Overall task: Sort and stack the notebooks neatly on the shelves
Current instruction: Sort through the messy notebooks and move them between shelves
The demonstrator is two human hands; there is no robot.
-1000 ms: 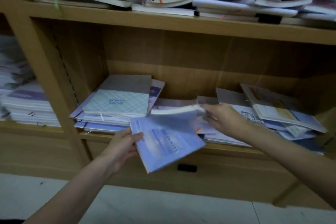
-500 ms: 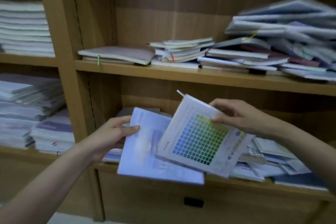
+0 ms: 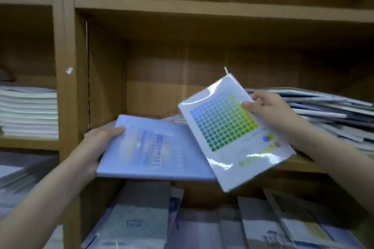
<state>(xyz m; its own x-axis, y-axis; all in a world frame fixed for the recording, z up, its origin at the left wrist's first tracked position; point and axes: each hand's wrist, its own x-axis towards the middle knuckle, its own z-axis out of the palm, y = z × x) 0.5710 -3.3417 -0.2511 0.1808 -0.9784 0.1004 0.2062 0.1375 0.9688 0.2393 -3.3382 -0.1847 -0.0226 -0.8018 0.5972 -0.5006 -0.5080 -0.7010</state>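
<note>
Single head-worn view, close, facing forward into wooden shelves (image 3: pixel 182 9) at chest height.

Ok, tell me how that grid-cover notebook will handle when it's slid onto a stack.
The grid-cover notebook shows glare streaks, so its wrap is probably slick and may slide off a pile. It stays flat held by one edge in the right hand, so likely fairly stiff and light.

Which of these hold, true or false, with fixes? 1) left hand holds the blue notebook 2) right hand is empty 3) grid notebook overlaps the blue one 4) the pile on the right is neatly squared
1) True: the left hand grips the blue notebook.
2) False: the right hand pinches the colour-grid notebook.
3) True: its lower corner lies over the blue one.
4) False: the right-hand pile is splayed and uneven.
</note>
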